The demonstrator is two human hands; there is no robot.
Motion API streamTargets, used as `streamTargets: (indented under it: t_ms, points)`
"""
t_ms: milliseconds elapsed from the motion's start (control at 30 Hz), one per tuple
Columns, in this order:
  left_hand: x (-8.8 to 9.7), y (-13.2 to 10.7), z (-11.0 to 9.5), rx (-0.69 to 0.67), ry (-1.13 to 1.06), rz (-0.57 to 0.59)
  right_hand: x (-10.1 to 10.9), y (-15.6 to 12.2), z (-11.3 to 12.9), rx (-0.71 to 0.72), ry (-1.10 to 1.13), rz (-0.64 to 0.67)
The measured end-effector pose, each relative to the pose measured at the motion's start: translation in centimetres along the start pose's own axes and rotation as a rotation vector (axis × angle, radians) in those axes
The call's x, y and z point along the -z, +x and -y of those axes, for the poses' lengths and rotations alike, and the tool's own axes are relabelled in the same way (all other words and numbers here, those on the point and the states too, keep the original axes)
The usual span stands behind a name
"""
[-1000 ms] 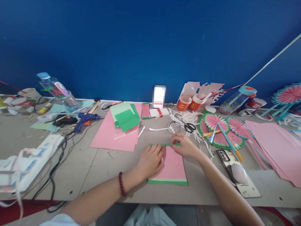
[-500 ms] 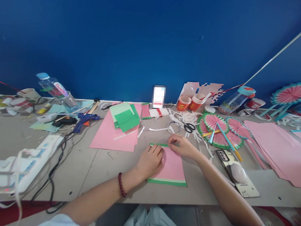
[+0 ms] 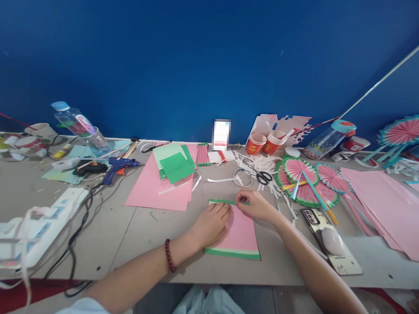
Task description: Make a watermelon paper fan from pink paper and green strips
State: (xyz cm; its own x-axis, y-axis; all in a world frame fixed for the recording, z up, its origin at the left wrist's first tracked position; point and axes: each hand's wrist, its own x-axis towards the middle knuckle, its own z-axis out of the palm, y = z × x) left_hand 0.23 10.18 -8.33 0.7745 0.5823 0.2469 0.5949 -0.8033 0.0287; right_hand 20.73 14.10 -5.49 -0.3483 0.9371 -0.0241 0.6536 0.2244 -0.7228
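A pink paper sheet (image 3: 239,231) with pale and dark green bands along its near and far edges lies flat in front of me. My left hand (image 3: 214,225) rests on its left part, fingers stretched out, their tips just short of the far green band. At the far edge, toward the right corner, my right hand (image 3: 251,204) has its thumb and forefinger pinched together at the green band. The left palm covers part of the sheet, and the right fingers hide that stretch of edge.
Pink sheets (image 3: 153,187) and green papers (image 3: 176,167) lie ahead to the left, past them a blue glue gun (image 3: 117,168). Black scissors (image 3: 263,177) sit among white paper scraps. Folded paper fans (image 3: 301,176) and a phone (image 3: 345,262) are on the right; a power strip (image 3: 61,220) is left.
My left hand has slid slightly to the right over the pink sheet. My right hand has shifted a little along the far edge, still pinching there. The sheet is nearly unmoved.
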Motion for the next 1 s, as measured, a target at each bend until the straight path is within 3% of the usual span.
streamTargets:
  t_ms: [167, 400, 800, 1000]
  points:
    - [0.9, 0.4, -0.2, -0.049, 0.036, 0.078, 0.0, -0.1, 0.1, -0.032, 0.022, 0.042]
    - [0.3, 0.2, -0.3, -0.062, 0.065, 0.060, -0.2, -0.4, 1.1, 0.024, 0.107, 0.102]
    - [-0.2, -0.2, -0.1, 0.001, -0.023, -0.041, 0.4, 0.4, -0.2, -0.057, 0.216, -0.012]
    - [0.2, -0.1, 0.0, -0.012, -0.027, -0.018, -0.1, 0.1, -0.6, -0.087, 0.060, 0.000]
